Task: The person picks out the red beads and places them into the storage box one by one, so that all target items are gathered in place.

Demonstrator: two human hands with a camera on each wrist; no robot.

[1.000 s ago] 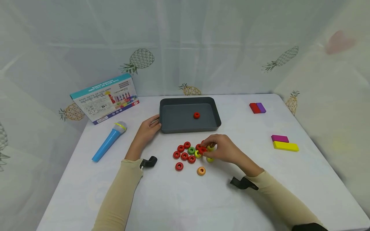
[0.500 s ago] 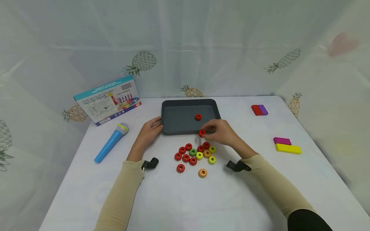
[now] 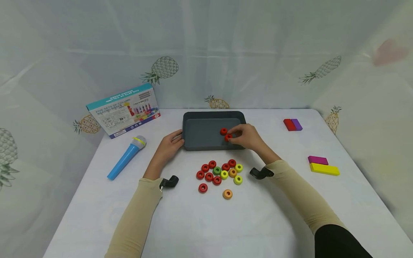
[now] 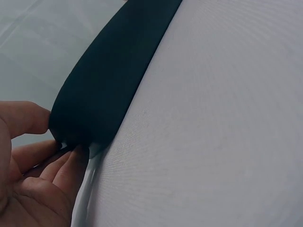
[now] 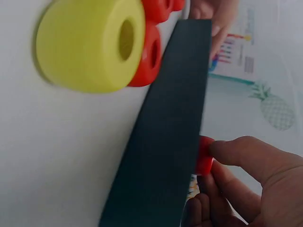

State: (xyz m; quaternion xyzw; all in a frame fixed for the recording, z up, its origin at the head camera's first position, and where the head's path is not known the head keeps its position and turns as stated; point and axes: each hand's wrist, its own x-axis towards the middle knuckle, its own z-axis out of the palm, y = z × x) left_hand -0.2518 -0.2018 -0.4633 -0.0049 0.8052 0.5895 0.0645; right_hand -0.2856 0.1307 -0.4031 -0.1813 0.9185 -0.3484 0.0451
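Note:
In the head view, my left hand (image 3: 169, 146) is at the left end of a shallow dark grey tray (image 3: 206, 148). The left wrist view shows its thumb and bent fingers against the tray's corner (image 4: 87, 113). Over the tray's right half, my right hand (image 3: 246, 137) pinches a red ring-shaped bead (image 3: 228, 138) between thumb and fingers; the right wrist view shows part of this bead (image 5: 204, 156) behind the tray wall. Close beside it, another red bead (image 3: 223, 131) lies in the tray. In front of the tray sit several loose beads: red ones (image 3: 209, 177), yellow-green ones (image 3: 238, 180), orange ones (image 3: 227, 194) and a green one (image 3: 217, 171).
A printed box (image 3: 124, 111) leans at the back left, with a blue toy microphone (image 3: 127, 156) in front of it. On the right lie red (image 3: 289, 125) and purple (image 3: 297, 124) blocks, and magenta (image 3: 317, 160) and yellow (image 3: 324, 169) blocks. A pineapple-print curtain (image 3: 258, 71) hangs behind.
My right hand has lifted a red bead from the loose group and carried it away from me, over the tray's front wall to the bead inside. My left hand stays at the tray.

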